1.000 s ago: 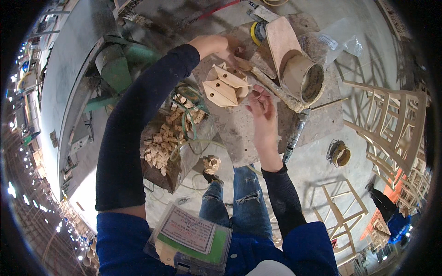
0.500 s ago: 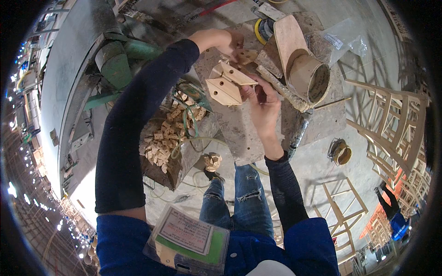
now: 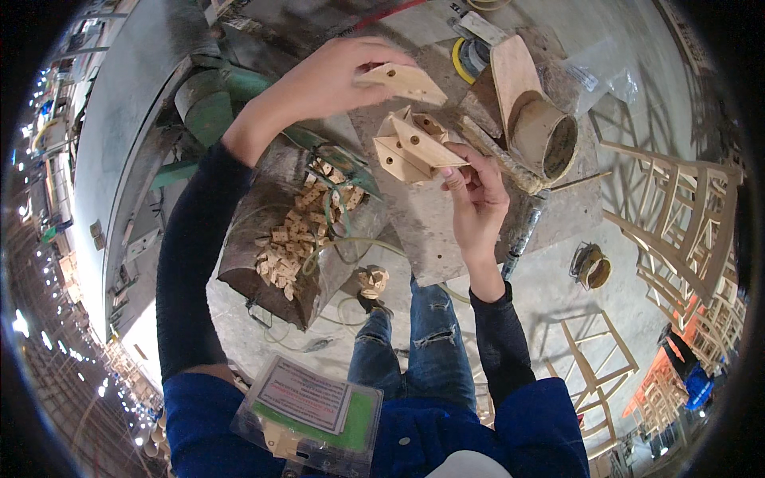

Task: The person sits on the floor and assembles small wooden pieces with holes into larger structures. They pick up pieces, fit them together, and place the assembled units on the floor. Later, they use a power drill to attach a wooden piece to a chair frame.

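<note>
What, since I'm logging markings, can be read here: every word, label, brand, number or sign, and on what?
Badge: several lines of small dark and red print, not copied out here.
Clear bag: whitish label, too small to read.
Wooden piece in the left hand and wooden block at the right hand: no lettering visible.

The near part of the surface (image 3: 430, 227) leaves room to pass; beyond it the wooden pieces (image 3: 401, 159) bar the middle, the round container (image 3: 529, 131) the right.
</note>
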Motion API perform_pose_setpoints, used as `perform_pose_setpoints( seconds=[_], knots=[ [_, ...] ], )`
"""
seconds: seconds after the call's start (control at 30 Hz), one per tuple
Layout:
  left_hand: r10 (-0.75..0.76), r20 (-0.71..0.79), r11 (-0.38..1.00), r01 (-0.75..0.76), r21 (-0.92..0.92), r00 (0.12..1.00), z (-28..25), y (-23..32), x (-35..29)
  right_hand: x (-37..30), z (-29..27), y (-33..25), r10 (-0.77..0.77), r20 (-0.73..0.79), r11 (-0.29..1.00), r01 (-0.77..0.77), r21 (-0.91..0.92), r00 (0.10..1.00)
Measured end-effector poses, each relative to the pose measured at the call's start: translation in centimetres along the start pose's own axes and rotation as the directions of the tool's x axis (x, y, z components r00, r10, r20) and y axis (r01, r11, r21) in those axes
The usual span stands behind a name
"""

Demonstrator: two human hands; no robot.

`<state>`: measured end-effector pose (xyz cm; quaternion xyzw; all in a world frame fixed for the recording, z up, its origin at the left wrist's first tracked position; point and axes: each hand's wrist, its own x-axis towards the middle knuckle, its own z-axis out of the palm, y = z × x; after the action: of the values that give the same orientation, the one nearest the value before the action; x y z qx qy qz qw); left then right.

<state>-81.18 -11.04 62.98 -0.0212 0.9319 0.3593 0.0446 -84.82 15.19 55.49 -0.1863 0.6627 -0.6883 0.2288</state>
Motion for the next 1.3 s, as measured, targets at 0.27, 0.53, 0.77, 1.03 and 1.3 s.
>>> perform_pose_setpoints(
  seconds=[0.27, 0.53, 0.77, 1.03, 1.3],
  knots=[
    [0.066, 0.042, 0.992, -0.061, -0.112, 0.997, -2.3, 3.9, -5.9, -0.1, 2.6, -3.1, -0.030, 0.114, 0.997, 0.021, 0.080, 0.993],
    [-0.074, -0.116, 0.997, 0.075, 0.004, 0.991, -0.3, 5.8, -8.2, 0.8, 4.3, -4.3, -0.081, 0.158, 0.992, 0.065, 0.104, 0.984],
    [-0.017, -0.193, 0.995, 0.035, 0.090, 0.981, 0.0, 1.9, -5.6, 2.0, 5.0, -5.0, -0.049, 0.137, 0.985, 0.025, 0.172, 0.989],
    [-0.071, -0.070, 0.899, 0.094, 0.428, 0.995, 8.1, -8.9, 1.2, -2.1, 1.2, -3.5, 0.198, 0.166, 0.968, -0.219, 0.124, 0.966],
    [-0.210, -0.124, 0.974, 0.198, -0.108, 0.970, 9.4, -10.0, 1.2, -5.9, -1.5, -2.7, 0.381, 0.193, 0.915, -0.399, 0.061, 0.904]
  ],
)
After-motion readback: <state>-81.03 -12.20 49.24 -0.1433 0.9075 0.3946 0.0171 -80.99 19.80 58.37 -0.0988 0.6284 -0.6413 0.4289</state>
